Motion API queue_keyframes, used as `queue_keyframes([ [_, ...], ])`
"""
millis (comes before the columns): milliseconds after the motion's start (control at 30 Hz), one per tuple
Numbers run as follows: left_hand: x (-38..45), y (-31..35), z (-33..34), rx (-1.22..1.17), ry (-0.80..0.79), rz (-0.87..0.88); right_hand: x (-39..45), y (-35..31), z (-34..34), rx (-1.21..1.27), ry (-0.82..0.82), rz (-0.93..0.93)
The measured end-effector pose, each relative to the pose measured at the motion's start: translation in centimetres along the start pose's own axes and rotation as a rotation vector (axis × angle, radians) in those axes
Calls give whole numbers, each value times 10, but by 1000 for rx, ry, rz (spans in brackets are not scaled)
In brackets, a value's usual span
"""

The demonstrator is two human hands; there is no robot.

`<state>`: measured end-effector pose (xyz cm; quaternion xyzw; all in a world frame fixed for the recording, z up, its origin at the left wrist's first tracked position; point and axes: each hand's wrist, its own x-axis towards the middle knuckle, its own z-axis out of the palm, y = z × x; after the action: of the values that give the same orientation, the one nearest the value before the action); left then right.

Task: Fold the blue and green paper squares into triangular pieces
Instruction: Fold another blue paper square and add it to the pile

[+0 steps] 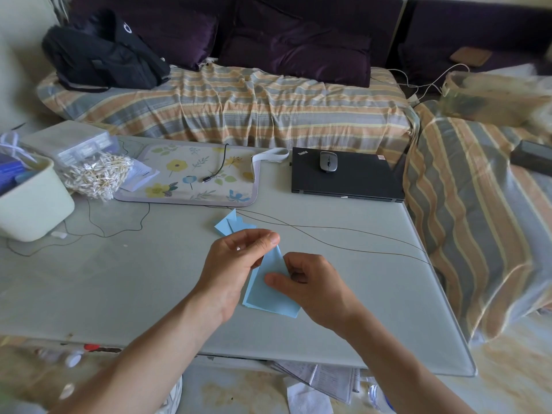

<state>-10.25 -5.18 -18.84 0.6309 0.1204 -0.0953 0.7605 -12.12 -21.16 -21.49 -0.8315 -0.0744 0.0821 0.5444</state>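
Observation:
A light blue paper (270, 294), partly folded, is held over the grey glass table (149, 279) near its front middle. My left hand (236, 264) pinches its upper tip between thumb and fingers. My right hand (310, 285) grips the paper's right side, with the thumb lying across its face. Behind my left hand lies a small pile of folded blue paper pieces (231, 224) with pointed corners. No green paper shows.
A closed black laptop (346, 177) with a grey mouse (328, 161) sits at the back right. A floral mat (191, 174) with a cable, a bag of cotton swabs (95, 174) and a white bin (33, 201) stand at the back left. Thin wires (328, 234) cross the table.

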Motion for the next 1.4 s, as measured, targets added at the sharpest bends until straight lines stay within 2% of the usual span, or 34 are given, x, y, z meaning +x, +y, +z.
queue_keyframes([
  [233, 1, 0, -2, -3, -24, -20, -1, -1, 0, -20, 9, 16],
  [367, -1, -2, -1, 127, -81, 27, -1, -4, -5, 31, 77, 42],
  [467, -4, -5, 1, 226, -46, 122, 1, -3, -12, 114, 172, 95],
  [667, -5, -8, -1, 498, 31, 370, 2, -2, -15, 235, 175, 125],
  [1233, -6, -8, -1, 532, 40, 377, 0, -8, -13, 241, 193, 153],
  [1400, -5, -5, -2, 472, 10, 315, 0, -12, -13, 282, 190, 131],
])
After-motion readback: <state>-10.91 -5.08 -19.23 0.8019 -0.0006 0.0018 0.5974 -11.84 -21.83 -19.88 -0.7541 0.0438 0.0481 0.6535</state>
